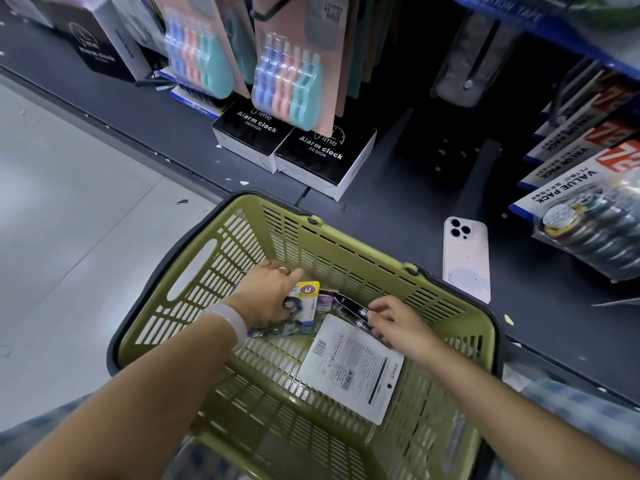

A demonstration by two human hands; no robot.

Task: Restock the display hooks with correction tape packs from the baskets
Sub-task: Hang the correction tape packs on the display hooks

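Observation:
Both my hands reach into an olive-green basket [349,251] in front of me. My left hand [268,294] grips a correction tape pack [304,299] with a yellow top at the basket's far wall. My right hand [394,323] pinches the dark edge of another pack [353,308] lying beside it. A third pack [351,368] lies face down in the basket, its white printed back showing. Correction tape value packs [585,202] hang on display hooks at the right.
A white phone [465,258] lies face down on the dark base shelf right of the basket. Black alarm clock boxes [294,143] stand on the shelf behind it. Pastel packs [294,84] hang above them. Grey floor tiles [69,220] spread to the left.

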